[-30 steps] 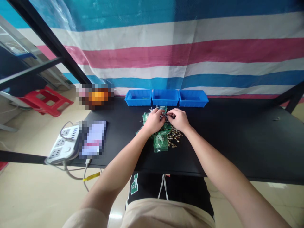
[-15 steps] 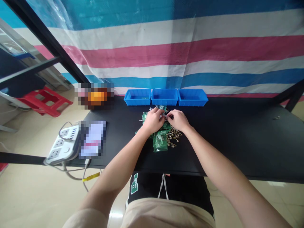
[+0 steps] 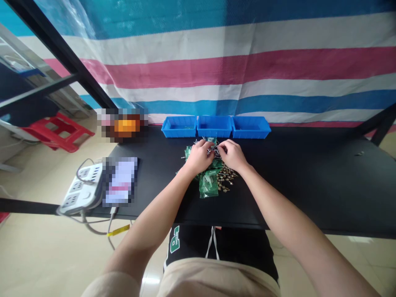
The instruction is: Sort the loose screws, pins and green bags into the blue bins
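My left hand point(image 3: 199, 157) rests on the pile with its fingers curled around silver pin-like pieces, perhaps rivets; what exactly it grips is hidden. Facing it, my right hand point(image 3: 233, 155) has thumb and forefinger pinched together at the silver pieces point(image 3: 217, 153). Whatever lies in that pinch is too small to name. Below the hands is a green plastic packet point(image 3: 208, 184) with pale pieces inside. Brass-coloured screw-like pieces point(image 3: 227, 177) lie loose beside it, under my right wrist. More green packaging shows beneath and behind my fingers.
Behind the pile stand a left blue bin point(image 3: 179, 133), a middle blue bin point(image 3: 214, 132) and a right blue bin point(image 3: 252, 133). On the black table point(image 3: 303, 177), a white power strip point(image 3: 83, 187) and a blurred-out flat device point(image 3: 121, 181) lie left. Striped sheeting hangs behind.
My right hand has shifted slightly up and left, its fingertips higher over the silver pieces. The left hand and the pile look the same.
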Demonstrator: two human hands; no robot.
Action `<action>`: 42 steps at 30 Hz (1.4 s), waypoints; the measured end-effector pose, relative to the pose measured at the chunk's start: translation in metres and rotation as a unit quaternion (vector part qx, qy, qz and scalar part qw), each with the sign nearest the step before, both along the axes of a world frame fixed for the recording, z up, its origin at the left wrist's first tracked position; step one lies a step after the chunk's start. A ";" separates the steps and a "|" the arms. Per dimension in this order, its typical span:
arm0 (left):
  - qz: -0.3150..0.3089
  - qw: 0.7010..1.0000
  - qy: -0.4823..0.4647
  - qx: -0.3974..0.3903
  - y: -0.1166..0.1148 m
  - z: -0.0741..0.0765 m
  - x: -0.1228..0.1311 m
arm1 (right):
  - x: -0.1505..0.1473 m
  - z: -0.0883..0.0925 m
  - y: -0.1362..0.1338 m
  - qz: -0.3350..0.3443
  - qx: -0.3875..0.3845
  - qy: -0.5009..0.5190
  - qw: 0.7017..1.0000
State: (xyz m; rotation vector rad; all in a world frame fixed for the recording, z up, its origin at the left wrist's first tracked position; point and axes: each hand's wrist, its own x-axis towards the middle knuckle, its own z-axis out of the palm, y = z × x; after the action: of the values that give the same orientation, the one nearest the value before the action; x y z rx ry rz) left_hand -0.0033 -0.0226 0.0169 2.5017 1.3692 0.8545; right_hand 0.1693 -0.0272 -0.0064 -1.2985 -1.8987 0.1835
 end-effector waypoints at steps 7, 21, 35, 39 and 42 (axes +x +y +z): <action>-0.061 0.997 -0.049 0.016 0.000 -0.001 -0.001 | -0.003 0.004 -0.005 0.051 0.033 0.019 0.998; -0.014 1.000 0.005 -0.022 0.004 0.009 -0.009 | 0.001 0.011 -0.006 0.092 0.007 0.099 0.991; 0.013 0.980 -0.132 -0.148 0.003 0.017 -0.011 | -0.001 0.015 -0.010 0.095 0.037 0.141 0.985; 0.045 0.973 -0.164 -0.157 0.003 0.016 -0.011 | 0.001 0.015 -0.007 0.050 -0.029 0.195 0.979; 0.064 0.972 -0.173 -0.146 0.004 0.017 -0.012 | 0.008 0.010 0.004 -0.030 -0.070 0.287 0.955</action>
State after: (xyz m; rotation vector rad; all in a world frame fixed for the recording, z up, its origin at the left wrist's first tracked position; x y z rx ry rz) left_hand -0.0149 -0.0186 0.0337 1.9552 1.4239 0.9762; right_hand 0.1772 -0.0235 0.0034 -1.2235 -1.3658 0.6051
